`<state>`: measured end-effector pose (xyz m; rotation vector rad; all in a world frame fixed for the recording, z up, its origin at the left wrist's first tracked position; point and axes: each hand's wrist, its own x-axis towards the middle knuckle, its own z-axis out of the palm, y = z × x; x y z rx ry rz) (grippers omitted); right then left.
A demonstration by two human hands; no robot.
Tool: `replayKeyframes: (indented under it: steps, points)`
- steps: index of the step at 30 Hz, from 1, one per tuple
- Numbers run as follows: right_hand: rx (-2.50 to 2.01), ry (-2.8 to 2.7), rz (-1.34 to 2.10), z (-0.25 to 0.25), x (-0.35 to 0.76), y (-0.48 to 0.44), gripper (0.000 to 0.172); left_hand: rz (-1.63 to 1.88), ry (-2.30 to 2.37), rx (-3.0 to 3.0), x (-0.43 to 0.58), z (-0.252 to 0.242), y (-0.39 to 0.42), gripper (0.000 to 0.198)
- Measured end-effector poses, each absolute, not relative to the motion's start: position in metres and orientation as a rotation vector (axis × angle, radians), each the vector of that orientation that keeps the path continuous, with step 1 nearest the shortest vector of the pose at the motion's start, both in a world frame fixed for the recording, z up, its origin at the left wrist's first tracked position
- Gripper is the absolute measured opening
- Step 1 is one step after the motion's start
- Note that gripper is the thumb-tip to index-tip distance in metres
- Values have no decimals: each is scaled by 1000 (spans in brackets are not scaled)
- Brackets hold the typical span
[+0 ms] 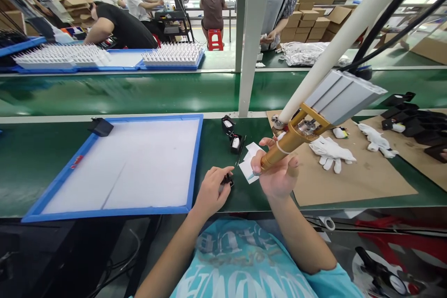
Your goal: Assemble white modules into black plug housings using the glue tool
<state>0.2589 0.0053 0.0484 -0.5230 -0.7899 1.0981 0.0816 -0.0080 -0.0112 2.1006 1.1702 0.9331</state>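
My left hand (213,189) rests on the green table with its fingers closed round a small black part (226,179). To the right, my right hand (277,174) is raised beneath a gold cylindrical tool (284,149) on a grey block; the thumb and fingers are around its lower end. A thin pale blue tip shows under the tool, over white paper pieces (247,171). Just beyond my left hand lie two black housings with white parts inside, one nearer (236,143) and one farther (227,123).
A blue-rimmed white tray (192,172) fills the left side, with a black housing (101,126) on its corner. White gloves (331,152) lie on brown cardboard (366,181) at right. A grey post (247,56) and white pole (324,63) stand ahead. People work beyond.
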Motion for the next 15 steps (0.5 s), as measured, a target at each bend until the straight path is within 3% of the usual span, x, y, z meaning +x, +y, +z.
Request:
replayKeyframes:
  steps: [4,15]
  points:
    - [-507,-780,1107,47,262,6,44,761,1189,2321,75,0,-18,52]
    - [-537,-776,1105,45,267,5,46,1073,1283,2211,90,-16,-22,14]
